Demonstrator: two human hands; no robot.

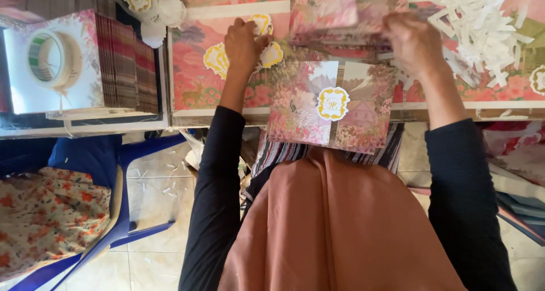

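A floral folded card (pixel 332 106) with a round yellow-and-white emblem sticker lies closed at the table's near edge, partly overhanging it. My left hand (pixel 244 44) rests fingers-down on loose yellow emblem stickers (pixel 271 53) on the pink patterned tabletop (pixel 196 86). My right hand (pixel 413 43) grips the right end of a stack of floral cards (pixel 335 15) beyond the closed card. Dark sleeves cover both arms.
A heap of white paper strips (pixel 485 32) lies at the right. At the left stand a roll of tape (pixel 50 58) on a white box and a row of upright dark cards (pixel 126 64). A blue plastic chair (pixel 122 172) holds a floral cloth.
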